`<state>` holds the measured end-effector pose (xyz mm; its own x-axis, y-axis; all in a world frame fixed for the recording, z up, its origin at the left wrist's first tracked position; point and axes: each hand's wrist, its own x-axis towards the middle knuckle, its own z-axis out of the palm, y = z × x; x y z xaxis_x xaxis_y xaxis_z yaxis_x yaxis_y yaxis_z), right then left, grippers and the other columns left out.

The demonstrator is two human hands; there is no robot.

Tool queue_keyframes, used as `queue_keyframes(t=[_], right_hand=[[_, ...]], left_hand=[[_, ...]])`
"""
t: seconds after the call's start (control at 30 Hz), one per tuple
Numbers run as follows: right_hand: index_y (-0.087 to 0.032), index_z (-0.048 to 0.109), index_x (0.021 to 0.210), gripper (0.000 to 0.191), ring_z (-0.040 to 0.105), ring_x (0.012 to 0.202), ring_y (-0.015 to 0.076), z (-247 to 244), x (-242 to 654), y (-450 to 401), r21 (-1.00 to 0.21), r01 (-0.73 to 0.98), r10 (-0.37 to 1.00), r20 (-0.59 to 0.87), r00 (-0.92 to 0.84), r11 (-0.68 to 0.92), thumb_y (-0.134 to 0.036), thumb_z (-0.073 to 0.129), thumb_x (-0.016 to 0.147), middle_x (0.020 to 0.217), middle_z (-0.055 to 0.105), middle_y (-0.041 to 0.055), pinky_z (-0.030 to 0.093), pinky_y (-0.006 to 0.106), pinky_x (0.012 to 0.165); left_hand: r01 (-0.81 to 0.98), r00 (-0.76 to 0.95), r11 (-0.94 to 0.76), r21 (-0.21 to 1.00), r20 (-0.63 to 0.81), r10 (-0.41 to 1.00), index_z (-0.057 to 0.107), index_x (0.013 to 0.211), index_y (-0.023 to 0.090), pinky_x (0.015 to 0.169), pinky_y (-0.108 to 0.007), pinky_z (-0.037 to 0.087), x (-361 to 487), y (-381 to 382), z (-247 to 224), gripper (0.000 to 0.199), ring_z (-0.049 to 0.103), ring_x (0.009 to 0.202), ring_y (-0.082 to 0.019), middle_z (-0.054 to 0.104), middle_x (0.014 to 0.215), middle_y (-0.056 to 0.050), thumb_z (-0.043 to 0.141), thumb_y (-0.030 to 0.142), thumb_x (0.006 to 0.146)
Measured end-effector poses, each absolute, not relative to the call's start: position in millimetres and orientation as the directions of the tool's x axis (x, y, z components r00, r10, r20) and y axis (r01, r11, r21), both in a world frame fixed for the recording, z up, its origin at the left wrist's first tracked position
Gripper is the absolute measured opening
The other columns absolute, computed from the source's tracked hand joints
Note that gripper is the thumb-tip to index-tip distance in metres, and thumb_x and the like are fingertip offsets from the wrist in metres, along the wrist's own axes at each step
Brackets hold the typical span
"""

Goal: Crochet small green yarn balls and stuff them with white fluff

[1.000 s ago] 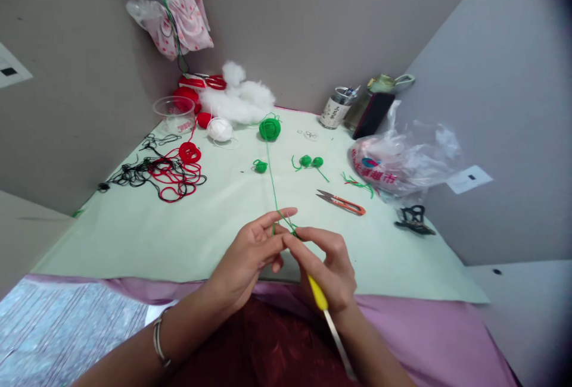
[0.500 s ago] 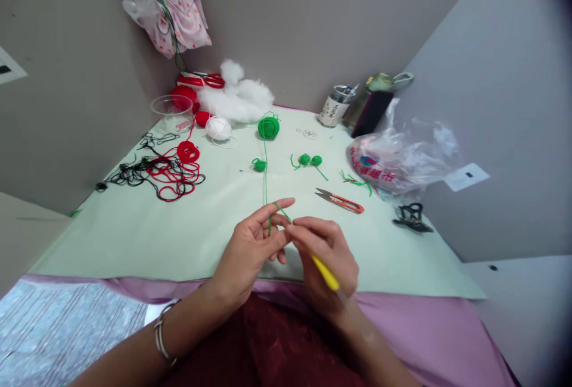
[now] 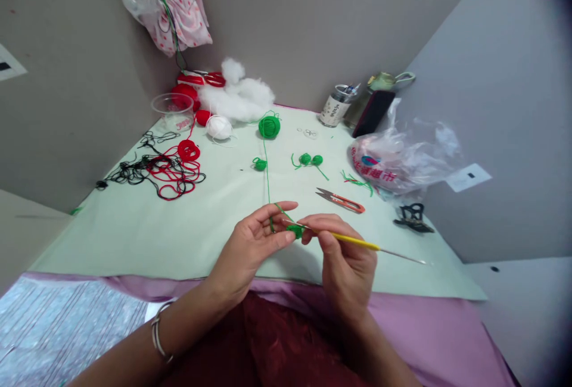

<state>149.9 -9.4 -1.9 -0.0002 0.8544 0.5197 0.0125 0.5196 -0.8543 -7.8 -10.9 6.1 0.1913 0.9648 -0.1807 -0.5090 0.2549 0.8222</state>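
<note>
My left hand (image 3: 254, 241) pinches a small green crochet piece (image 3: 295, 230) between thumb and fingers, with its index finger stretched out. Green yarn (image 3: 267, 178) loops over that finger and runs back to a green yarn ball (image 3: 269, 127). In my right hand (image 3: 346, 262) is a crochet hook (image 3: 357, 240) with a yellow handle, held nearly level. Its left tip is at the green piece, while a thin metal end sticks out to the right. Beyond the hands lie a small green crocheted bit (image 3: 260, 164) and two green crocheted balls (image 3: 311, 159) with yarn tails.
Orange thread snips (image 3: 340, 200) lie beyond my right hand, near a plastic bag (image 3: 402, 158) and a black hair claw (image 3: 413, 218). Tangled black and red yarn (image 3: 165, 169) covers the left side. White stuffing (image 3: 236, 98), a clear cup (image 3: 173, 112) and a pen holder (image 3: 336, 106) stand at the back.
My right hand has turned and moved right, swinging the hook from steeply slanted to nearly level. The green piece, hidden before, now shows between my hands.
</note>
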Motion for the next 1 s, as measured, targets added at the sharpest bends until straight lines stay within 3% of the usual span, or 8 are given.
queue_keyframes(t=[0.23, 0.33, 0.53, 0.8, 0.93, 1.0], right_hand=[[-0.024, 0.078, 0.104, 0.021, 0.074, 0.076, 0.0160, -5.7, 156.1, -8.8, -0.912, -0.228, 0.935, 0.354, -0.015, 0.341, -0.030, 0.057, 0.106, 0.098, 0.079, 0.0048, 0.062, 0.032, 0.071], [-0.021, 0.076, 0.102, 0.023, 0.074, 0.074, 0.0168, -4.4, 158.1, -10.4, -0.914, -0.220, 0.936, 0.351, -0.013, 0.340, -0.032, 0.056, 0.106, 0.096, 0.080, 0.0061, 0.064, 0.033, 0.070], [-0.023, 0.073, 0.113, 0.024, 0.075, 0.080, 0.0174, -3.2, 161.7, -18.8, -0.817, 0.113, 0.825, 0.564, -0.043, 0.565, -0.018, 0.050, 0.106, 0.102, 0.079, 0.0058, 0.063, 0.036, 0.073], [-0.020, 0.066, 0.128, 0.032, 0.076, 0.100, 0.0208, -8.0, 161.0, -20.6, -0.408, 0.457, 0.570, 0.763, -0.306, 0.791, -0.009, 0.054, 0.101, 0.110, 0.078, 0.0112, 0.065, 0.033, 0.079], [-0.025, 0.069, 0.132, 0.040, 0.075, 0.106, 0.0235, -19.3, 159.2, -21.5, -0.236, 0.615, 0.510, 0.800, -0.316, 0.752, -0.007, 0.064, 0.096, 0.118, 0.075, 0.0119, 0.065, 0.036, 0.081], [-0.026, 0.072, 0.129, 0.037, 0.074, 0.102, 0.0236, -20.4, 159.2, -21.7, -0.303, 0.587, 0.525, 0.813, -0.252, 0.751, -0.009, 0.063, 0.097, 0.114, 0.075, 0.0103, 0.065, 0.037, 0.080]], left_hand=[[-0.478, 0.181, 0.226, 0.849, -0.156, 0.971, 0.082, 0.111, 0.028, 0.086, -0.024, 0.044, -10.2, -11.9, 7.0, 0.030, 0.058, 0.089, -0.012, 0.061, 0.089, 0.002, 0.085, 0.025, 0.081], [-0.465, 0.180, 0.229, 0.855, -0.162, 0.970, 0.082, 0.109, 0.027, 0.084, -0.025, 0.044, -10.0, -12.4, 7.8, 0.028, 0.057, 0.088, -0.013, 0.061, 0.089, 0.001, 0.083, 0.025, 0.081], [-0.441, 0.145, 0.204, 0.874, -0.156, 0.977, 0.082, 0.110, 0.024, 0.082, -0.026, 0.046, -10.0, -13.6, 8.5, 0.028, 0.056, 0.087, -0.015, 0.059, 0.088, -0.001, 0.082, 0.026, 0.082], [-0.430, 0.143, 0.167, 0.887, -0.115, 0.983, 0.075, 0.120, 0.023, 0.080, -0.022, 0.048, -6.7, -17.1, 7.1, 0.037, 0.058, 0.081, -0.011, 0.060, 0.084, 0.002, 0.083, 0.024, 0.084], [-0.556, 0.246, 0.356, 0.751, -0.260, 0.934, 0.072, 0.128, 0.018, 0.075, -0.022, 0.049, -4.6, -15.8, 8.2, 0.048, 0.058, 0.075, -0.010, 0.064, 0.085, 0.000, 0.083, 0.025, 0.083], [-0.600, 0.299, 0.452, 0.660, -0.339, 0.892, 0.073, 0.128, 0.014, 0.071, -0.021, 0.049, -6.0, -13.0, 8.8, 0.049, 0.054, 0.069, -0.008, 0.064, 0.082, 0.000, 0.083, 0.024, 0.081]])
